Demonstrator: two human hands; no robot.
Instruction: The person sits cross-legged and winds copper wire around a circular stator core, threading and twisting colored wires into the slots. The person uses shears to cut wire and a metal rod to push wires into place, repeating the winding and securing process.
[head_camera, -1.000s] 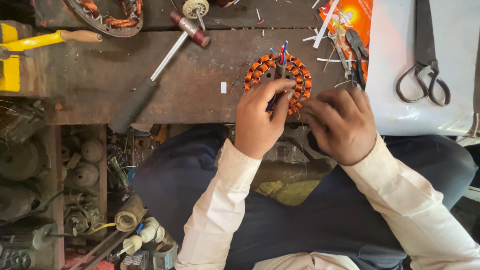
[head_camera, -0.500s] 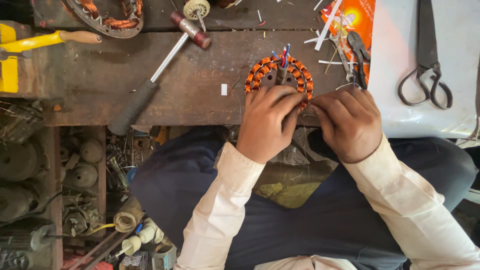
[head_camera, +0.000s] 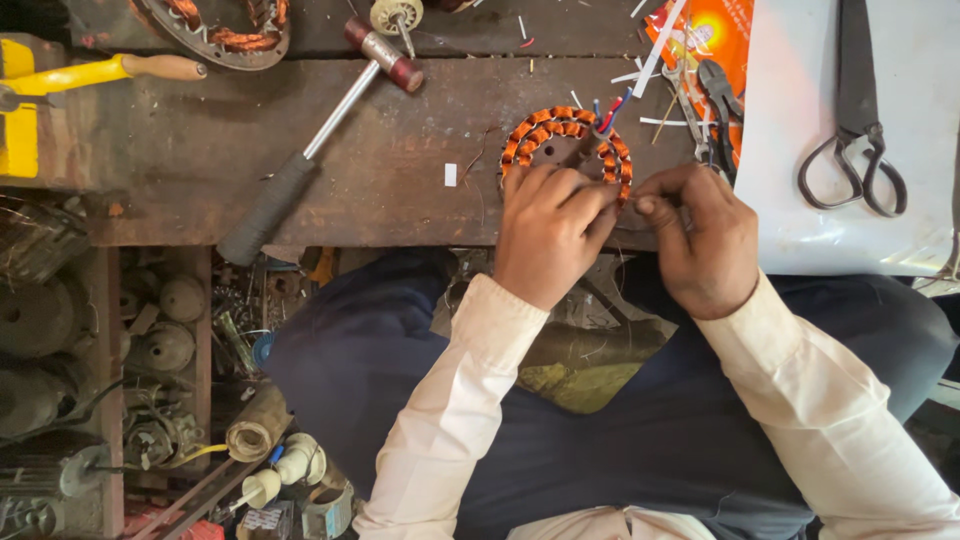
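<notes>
Nearest, the person's lap in dark trousers (head_camera: 620, 440), with pale sleeves (head_camera: 450, 400) running up toward the bench. Left of the knee, a floor-level clutter of old motor parts, round metal housings (head_camera: 160, 345) and a roll of tape (head_camera: 252, 432).

Left hand (head_camera: 550, 235): fingers curled over the near edge of the copper-wound stator (head_camera: 565, 145), fingertips pressed on the windings; closed on the ring's lower rim, steadying it. Right hand (head_camera: 700, 240): thumb and forefinger pinched tight together just beside the stator's right side. What sits in the pinch is too fine to make out; possibly a strand of wire, cannot tell.

Stator lies flat on the dark wooden bench (head_camera: 400, 190), near its front edge, orange-copper coils around the ring, red and blue leads (head_camera: 610, 110) sticking up at the far right of it.

Farther out on the bench: a hammer (head_camera: 320, 130) lying diagonally, black grip toward the front, steel shaft, reddish head. A small white scrap (head_camera: 450, 174) between hammer and stator. To the right, side cutters (head_camera: 720, 110) on an orange printed sheet, then large black scissors (head_camera: 860, 130) on a white sheet (head_camera: 800, 230).

Far edge: a second wound stator (head_camera: 215, 30) partly out of frame, and a yellow tool with a wooden handle (head_camera: 110, 70) at far left.
</notes>
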